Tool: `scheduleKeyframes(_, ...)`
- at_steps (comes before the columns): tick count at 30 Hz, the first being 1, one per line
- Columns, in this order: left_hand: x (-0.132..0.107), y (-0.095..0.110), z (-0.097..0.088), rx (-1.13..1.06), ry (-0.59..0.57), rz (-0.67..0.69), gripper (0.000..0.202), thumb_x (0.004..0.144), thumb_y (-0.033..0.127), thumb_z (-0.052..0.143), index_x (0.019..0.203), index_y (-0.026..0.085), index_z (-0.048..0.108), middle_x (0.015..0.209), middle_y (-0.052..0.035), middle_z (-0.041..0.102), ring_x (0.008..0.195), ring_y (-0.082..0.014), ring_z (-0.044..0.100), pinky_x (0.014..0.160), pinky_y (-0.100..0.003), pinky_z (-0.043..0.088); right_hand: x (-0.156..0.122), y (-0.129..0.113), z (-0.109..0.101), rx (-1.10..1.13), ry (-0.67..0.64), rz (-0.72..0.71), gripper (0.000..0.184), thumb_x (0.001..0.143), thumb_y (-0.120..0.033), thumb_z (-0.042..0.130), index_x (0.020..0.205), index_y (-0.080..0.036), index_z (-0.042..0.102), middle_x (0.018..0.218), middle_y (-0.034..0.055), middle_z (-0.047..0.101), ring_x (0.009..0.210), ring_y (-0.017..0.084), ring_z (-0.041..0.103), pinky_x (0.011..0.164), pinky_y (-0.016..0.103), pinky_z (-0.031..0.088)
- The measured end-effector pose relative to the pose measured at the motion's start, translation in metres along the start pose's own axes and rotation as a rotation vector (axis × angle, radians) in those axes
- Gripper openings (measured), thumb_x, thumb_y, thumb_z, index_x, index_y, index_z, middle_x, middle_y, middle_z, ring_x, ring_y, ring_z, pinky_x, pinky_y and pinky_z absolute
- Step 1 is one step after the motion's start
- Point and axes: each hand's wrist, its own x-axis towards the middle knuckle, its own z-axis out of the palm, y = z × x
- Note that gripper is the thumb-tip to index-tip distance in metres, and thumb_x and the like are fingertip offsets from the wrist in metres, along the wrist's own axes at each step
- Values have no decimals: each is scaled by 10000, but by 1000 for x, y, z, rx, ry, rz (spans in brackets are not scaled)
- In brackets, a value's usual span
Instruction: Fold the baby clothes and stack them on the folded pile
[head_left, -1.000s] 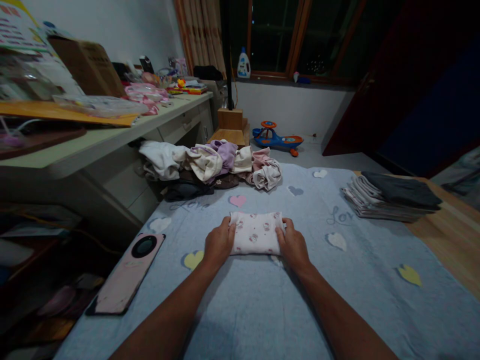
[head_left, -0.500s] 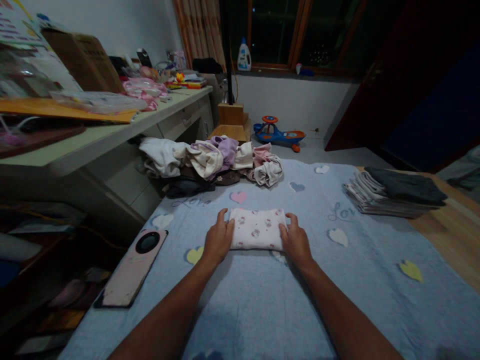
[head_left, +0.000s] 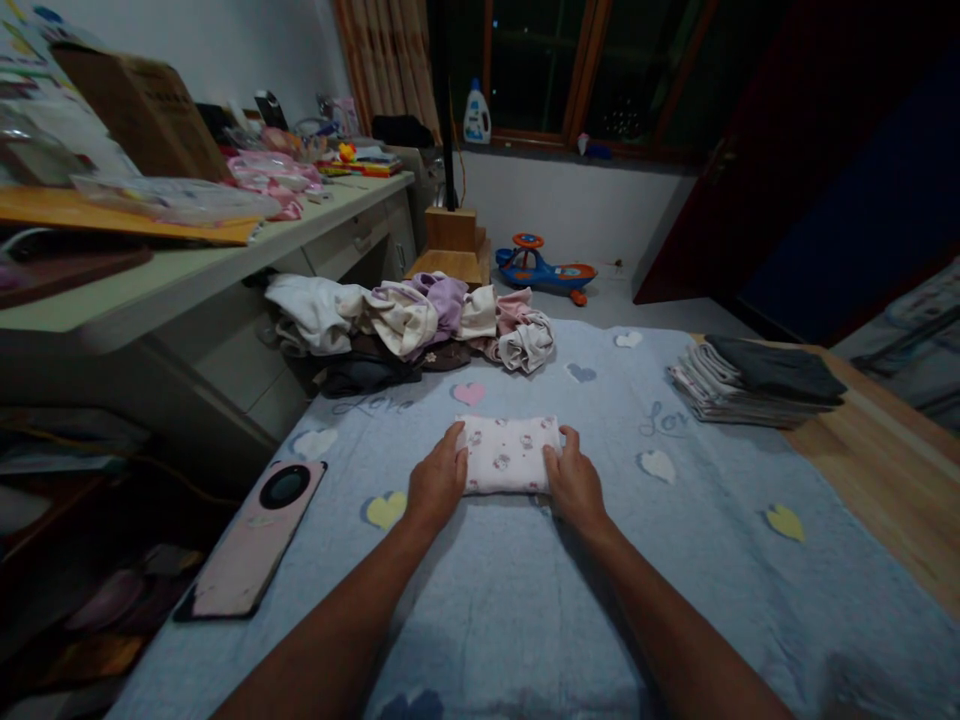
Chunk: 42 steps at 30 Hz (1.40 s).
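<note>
Left hand (head_left: pixel 437 482) and right hand (head_left: pixel 576 485) grip the folded cloth (head_left: pixel 508 456) between them, perhaps cartoon-printed; the blue cover (head_left: pixel 517 600) reads "Love".

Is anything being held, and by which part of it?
A folded patterned cloth: its left end in the left grip, right end in the right grip.

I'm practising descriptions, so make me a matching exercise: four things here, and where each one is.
1. folded printed cloth
2. pink phone
3. detergent bottle
4. ride-on toy car

A. on the windowsill
B. on the floor
C. between left hand and right hand
D. near the blanket's left edge

Pairs: 1-C, 2-D, 3-A, 4-B
</note>
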Motion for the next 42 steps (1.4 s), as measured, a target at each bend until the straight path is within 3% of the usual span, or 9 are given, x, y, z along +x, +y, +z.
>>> scheduleKeyframes(6,1,-4,1,60,-7,7,416,1003,242,373,1398,217,502,1295,-86,641,1091,-202,648,911,-274,471,1,-1,6,-99,37,51,405,1030,-361,321,1388,-179,377,937,137,723,836,246,695,670,286,402)
scheduleKeyframes(16,3,-8,8,340,-26,17,381,1007,314,380,1348,293,548,1078,-52,642,790,-192,654,615,-280,452,-1,-3,9,-164,95,65,310,1005,-323,417,1273,-169,437,962,109,710,848,235,688,667,288,410)
scheduleKeyframes(18,2,-7,6,369,13,55,361,997,309,401,1309,278,579,1066,-65,631,809,-201,641,651,-295,465,-1,-1,8,-150,122,32,270,991,-305,446,1223,-170,473,1045,108,684,893,219,670,696,285,418)
scheduleKeyframes(21,-1,-4,3,399,141,151,318,978,289,440,1226,248,635,1175,-103,621,993,-255,611,828,-376,477,-1,3,4,-145,199,-29,235,970,-293,474,1155,-161,531,1133,119,629,956,219,629,750,296,432)
scheduleKeyframes(24,-4,5,3,366,240,309,340,989,257,406,1242,211,629,1394,-116,546,1248,-285,506,1070,-477,358,0,1,1,-152,301,-144,241,948,-254,484,1134,-135,580,1149,142,610,1047,256,573,870,343,428)
scheduleKeyframes(27,-5,16,11,323,171,496,394,1005,244,358,1331,177,568,1488,-99,485,1411,-263,365,1184,-491,215,0,-10,5,-94,308,-356,284,954,-174,416,1156,-127,611,1215,146,618,1149,256,535,999,376,384)
scheduleKeyframes(30,0,23,20,315,35,545,453,1006,267,350,1426,157,477,1524,-95,443,1446,-251,324,1189,-483,230,1,-23,19,-55,213,-529,384,963,-133,347,1258,-102,592,1352,149,581,1299,237,467,1120,387,294)
scheduleKeyframes(36,10,18,24,319,-99,501,522,998,326,332,1501,193,375,1567,-60,376,1470,-248,278,1196,-521,203,6,-26,37,-113,32,-497,495,981,-212,358,1449,-73,443,1540,143,397,1449,255,302,1182,429,209)
scheduleKeyframes(42,14,13,23,306,-166,502,544,989,339,339,1521,227,335,1595,-41,321,1485,-244,237,1195,-535,188,5,-22,33,-165,6,-488,530,994,-301,356,1489,-113,399,1577,88,339,1479,264,228,1200,447,158)
